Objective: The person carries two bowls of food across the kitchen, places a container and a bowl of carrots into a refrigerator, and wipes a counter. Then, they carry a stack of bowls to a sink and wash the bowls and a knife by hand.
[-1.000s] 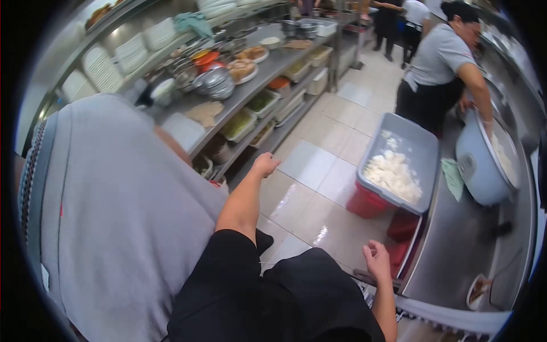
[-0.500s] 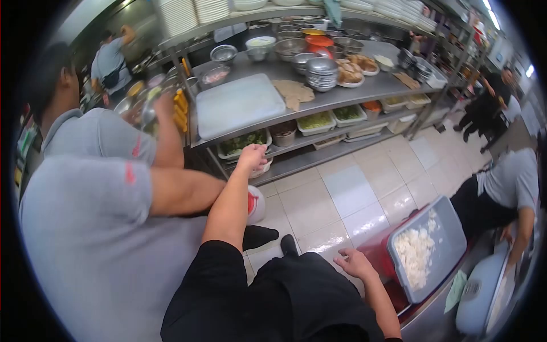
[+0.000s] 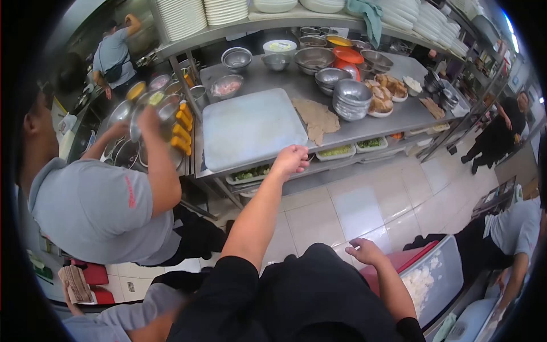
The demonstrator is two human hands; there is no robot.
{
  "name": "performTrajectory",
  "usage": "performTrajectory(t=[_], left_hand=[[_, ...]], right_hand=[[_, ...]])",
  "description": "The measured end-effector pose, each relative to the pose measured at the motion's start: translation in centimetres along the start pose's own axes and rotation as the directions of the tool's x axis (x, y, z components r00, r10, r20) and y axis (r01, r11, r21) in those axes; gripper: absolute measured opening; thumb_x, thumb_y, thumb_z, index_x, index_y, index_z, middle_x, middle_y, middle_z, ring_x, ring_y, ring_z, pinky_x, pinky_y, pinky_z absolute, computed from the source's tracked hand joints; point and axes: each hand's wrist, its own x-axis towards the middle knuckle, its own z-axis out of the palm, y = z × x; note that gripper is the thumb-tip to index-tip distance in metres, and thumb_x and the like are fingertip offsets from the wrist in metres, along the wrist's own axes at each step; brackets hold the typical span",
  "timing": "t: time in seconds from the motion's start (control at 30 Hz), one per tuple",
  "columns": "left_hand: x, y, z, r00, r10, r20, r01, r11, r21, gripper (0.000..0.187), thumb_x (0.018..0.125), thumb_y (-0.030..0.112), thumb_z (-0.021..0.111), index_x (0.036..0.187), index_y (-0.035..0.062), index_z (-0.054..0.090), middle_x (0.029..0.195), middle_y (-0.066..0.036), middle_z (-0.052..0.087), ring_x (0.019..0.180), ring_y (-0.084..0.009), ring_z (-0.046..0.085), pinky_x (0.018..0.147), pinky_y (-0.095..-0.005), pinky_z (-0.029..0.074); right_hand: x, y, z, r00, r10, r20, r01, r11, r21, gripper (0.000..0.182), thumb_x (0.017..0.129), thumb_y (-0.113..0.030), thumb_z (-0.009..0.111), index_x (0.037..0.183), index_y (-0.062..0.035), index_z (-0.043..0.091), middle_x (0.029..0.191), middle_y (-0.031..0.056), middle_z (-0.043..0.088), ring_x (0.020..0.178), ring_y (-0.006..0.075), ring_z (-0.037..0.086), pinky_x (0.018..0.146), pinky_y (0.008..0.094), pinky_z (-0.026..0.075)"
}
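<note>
By the counter (image 3: pixel 370 126), your left hand (image 3: pixel 292 161) is loosely curled, empty, near the board (image 3: pixel 250 128), likely set frontmost for reach. Your right hand (image 3: pixel 366 251), half-open, holds nothing.

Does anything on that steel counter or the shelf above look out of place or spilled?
I see no clear spill. Two things look untidy: the green cloth dangling over the edge of the plate shelf, above the counter, and the ragged brown sheet lying crooked beside the white board.

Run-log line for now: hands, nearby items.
left hand: curled, near white board, contact unclear | right hand: open, near gray tub of white pieces | co-worker at left: arms over metal bowls
</note>
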Motion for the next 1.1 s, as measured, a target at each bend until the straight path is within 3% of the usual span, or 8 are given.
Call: performTrajectory(t=[0.13, 0.23, 0.43, 0.6, 0.67, 0.7, 0.8, 1.1], left_hand=[[3.6, 2.7, 0.2, 0.999, 0.019, -0.043, -0.015, 0.995, 0.099, 0.039, 0.095, 0.03, 0.058, 0.123, 0.0034, 0.057, 0.105, -0.009, 0.064, 0.082, -0.0168, 0.065, 0.067, -0.0281, 0.052], [8.2, 4.1, 0.0, 0.985, 0.144, -0.096, -0.128, 0.979, 0.16, 0.038, 0.092, 0.027, 0.06, 0.119, 0.0002, 0.058, 0.097, -0.009, 0.066, 0.076, -0.0166, 0.066, 0.061, -0.028, 0.051], [15.0, 7.1, -4.6, 0.944, 0.226, -0.241, -0.222, 0.974, 0.041, 0.044, 0.091, 0.024, 0.062, 0.123, -0.0047, 0.056, 0.093, -0.012, 0.067, 0.074, -0.0167, 0.068, 0.058, -0.0274, 0.05], [19.8, 13.2, -15.4, 0.81, 0.279, -0.517, -0.244, 0.96, 0.135, 0.028, 0.094, 0.015, 0.058, 0.116, -0.0018, 0.057, 0.1, -0.01, 0.066, 0.081, -0.0184, 0.068, 0.064, -0.0269, 0.052], [23.6, 15.3, -21.1, 0.689, 0.373, -0.622, -0.316, 0.926, 0.205, 0.034, 0.09, 0.022, 0.063, 0.115, -0.0017, 0.06, 0.082, -0.008, 0.066, 0.069, -0.0143, 0.065, 0.054, -0.0261, 0.048], [25.8, 16.2, -24.2, 0.636, 0.405, -0.657, -0.318, 0.913, 0.256, 0.034, 0.09, 0.022, 0.063, 0.114, -0.0013, 0.06, 0.081, -0.008, 0.066, 0.069, -0.0144, 0.065, 0.054, -0.0263, 0.048], [32.7, 19.4, -32.2, 0.553, 0.445, -0.704, -0.204, 0.892, 0.403, 0.032, 0.091, 0.022, 0.063, 0.113, -0.0001, 0.06, 0.081, -0.008, 0.065, 0.069, -0.0144, 0.064, 0.054, -0.0268, 0.047], [48.3, 21.8, -43.1, 0.658, 0.253, -0.709, 0.138, 0.885, 0.444, 0.027, 0.092, 0.024, 0.061, 0.11, 0.0036, 0.06, 0.081, -0.007, 0.064, 0.068, -0.0146, 0.062, 0.054, -0.0283, 0.047]], right_hand=[[5.6, -1.6, -4.7, 0.993, -0.096, -0.065, 0.093, 0.994, -0.058, 0.052, 0.086, -0.039, 0.069, 0.12, -0.0005, 0.063, 0.114, 0.0207, 0.067, 0.098, 0.0328, 0.068, 0.087, 0.0397, 0.053], [10.8, -3.9, -7.5, 0.919, -0.326, -0.222, 0.307, 0.945, -0.116, 0.045, 0.085, -0.031, 0.07, 0.116, 0.0006, 0.063, 0.114, 0.0233, 0.063, 0.107, 0.0383, 0.061, 0.092, 0.0424, 0.049], [24.0, -12.4, -12.4, 0.528, -0.742, -0.414, 0.669, 0.663, -0.335, 0.043, 0.082, -0.015, 0.071, 0.12, 0.0006, 0.057, 0.131, 0.025, 0.05, 0.113, 0.043, 0.053, 0.096, 0.0468, 0.046], [33.0, -18.4, -15.5, 0.568, -0.688, -0.451, 0.616, 0.719, -0.321, 0.053, 0.083, -0.015, 0.068, 0.131, -0.0019, 0.05, 0.14, 0.0235, 0.044, 0.121, 0.045, 0.048, 0.101, 0.0488, 0.041], [37.3, -19.0, -15.8, 0.591, -0.627, -0.508, 0.564, 0.771, -0.296, 0.055, 0.084, -0.018, 0.065, 0.134, -0.002, 0.048, 0.143, 0.0219, 0.043, 0.123, 0.0451, 0.046, 0.103, 0.0504, 0.039], [38.5, -19.3, -15.7, 0.681, -0.54, -0.495, 0.502, 0.836, -0.222, 0.057, 0.087, -0.025, 0.061, 0.137, -0.0028, 0.046, 0.146, 0.0195, 0.041, 0.128, 0.0429, 0.043, 0.106, 0.0516, 0.035], [41.7, -18.6, -13.7, 0.597, -0.57, -0.564, 0.414, 0.822, -0.391, 0.056, 0.087, -0.028, 0.059, 0.136, -0.0036, 0.047, 0.146, 0.0187, 0.041, 0.131, 0.0403, 0.041, 0.108, 0.0507, 0.033], [39.8, -21.3, -15.6, 0.673, -0.498, -0.547, 0.328, 0.864, -0.383, 0.051, 0.085, -0.03, 0.059, 0.129, -0.0055, 0.052, 0.142, 0.0165, 0.045, 0.132, 0.0359, 0.041, 0.109, 0.0472, 0.031]])
